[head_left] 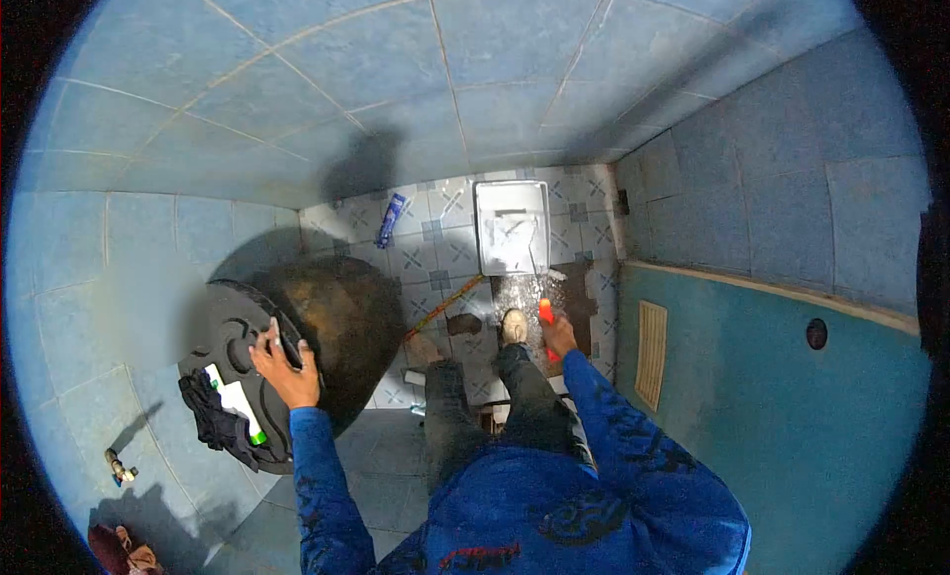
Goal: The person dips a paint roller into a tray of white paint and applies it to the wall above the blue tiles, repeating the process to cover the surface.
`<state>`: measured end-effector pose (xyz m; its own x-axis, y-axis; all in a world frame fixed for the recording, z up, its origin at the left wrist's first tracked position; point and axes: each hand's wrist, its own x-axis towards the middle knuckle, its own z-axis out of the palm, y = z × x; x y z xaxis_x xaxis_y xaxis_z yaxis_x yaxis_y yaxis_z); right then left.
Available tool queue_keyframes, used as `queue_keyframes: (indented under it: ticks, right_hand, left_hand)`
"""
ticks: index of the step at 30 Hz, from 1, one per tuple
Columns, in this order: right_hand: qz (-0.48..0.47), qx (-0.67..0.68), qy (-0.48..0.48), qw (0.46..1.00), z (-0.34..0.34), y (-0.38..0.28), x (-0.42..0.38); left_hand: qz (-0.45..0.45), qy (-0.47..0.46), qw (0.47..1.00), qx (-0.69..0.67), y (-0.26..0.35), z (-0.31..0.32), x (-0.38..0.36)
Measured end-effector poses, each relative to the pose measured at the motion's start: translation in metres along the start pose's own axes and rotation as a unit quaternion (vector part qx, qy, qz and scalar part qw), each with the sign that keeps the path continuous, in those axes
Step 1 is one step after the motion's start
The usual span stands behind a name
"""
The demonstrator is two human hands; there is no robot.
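My left hand [287,367] lies with spread fingers on the black ridged lid [233,323] of a large dark barrel [346,328]. My right hand [559,335] is closed around the orange-red handle of a paint roller [546,313]. Its thin metal rod runs up into a white paint tray [481,229] on the floor. White material lies inside the tray, and the roller head is hard to make out against it. On the lid, a white item with green ends [237,409] lies beside a bunched black cloth [203,417].
Blue-tiled walls surround the patterned tile floor [426,248]. A dark bare patch with white spatters [569,293] lies below the tray, by my shoe [515,326]. A blue packet [391,221] and a thin yellowish strip [445,306] lie leftward. A tap [121,468] juts from the left wall.
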<state>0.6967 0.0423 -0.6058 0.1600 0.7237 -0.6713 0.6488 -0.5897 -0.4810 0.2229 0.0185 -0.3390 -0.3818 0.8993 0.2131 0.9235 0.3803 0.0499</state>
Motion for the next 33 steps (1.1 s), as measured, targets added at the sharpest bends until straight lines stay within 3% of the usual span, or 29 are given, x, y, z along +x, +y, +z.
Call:
queue_keyframes:
  ticks: [2,4,6,12,14,15,17,21,28,30,32,33]
  right_hand:
    - [-0.045,-0.012,0.034,0.998,0.028,0.021,0.042]
    - [0.032,-0.008,-0.022,0.999,0.049,0.035,0.075]
    - [0.035,0.006,0.010,0.999,0.067,0.048,0.093]
    - [-0.070,-0.076,0.094,0.990,0.053,0.014,0.088]
    - [0.135,0.097,-0.093,0.982,0.049,0.009,0.093]
    - [0.135,0.098,-0.093,0.982,0.049,0.006,0.094]
    - [-0.007,-0.069,0.040,0.997,0.049,-0.002,0.091]
    - [-0.004,-0.092,0.047,0.995,0.054,-0.009,0.099]
    - [-0.150,-0.089,0.012,0.985,0.067,0.034,0.089]
    - [0.092,-0.002,0.013,0.996,0.071,0.031,0.082]
    - [0.098,0.042,-0.006,0.994,0.052,0.009,0.064]
    - [0.036,0.016,0.024,0.999,0.044,-0.002,0.060]
  left_hand:
    - [0.004,0.019,1.000,-0.006,0.000,0.002,-0.001]
    - [-0.001,0.015,0.999,-0.029,0.000,0.001,0.000]
    - [-0.003,0.014,1.000,-0.027,0.000,0.000,0.000]
    - [0.002,0.022,1.000,-0.021,-0.002,0.003,-0.002]
    - [0.020,0.016,0.999,-0.031,-0.003,0.002,0.001]
    - [0.022,0.016,0.999,-0.031,-0.003,0.002,0.001]
    - [0.008,0.029,0.999,-0.041,0.000,0.002,-0.001]
    - [0.004,0.033,0.998,-0.049,-0.002,0.003,-0.002]
    - [0.001,0.049,0.997,-0.057,-0.009,0.009,-0.006]
    - [0.013,0.046,0.997,-0.062,-0.007,0.007,-0.005]
    - [0.008,0.049,0.997,-0.066,-0.006,0.008,-0.006]
    - [0.005,0.052,0.996,-0.068,-0.006,0.008,-0.006]
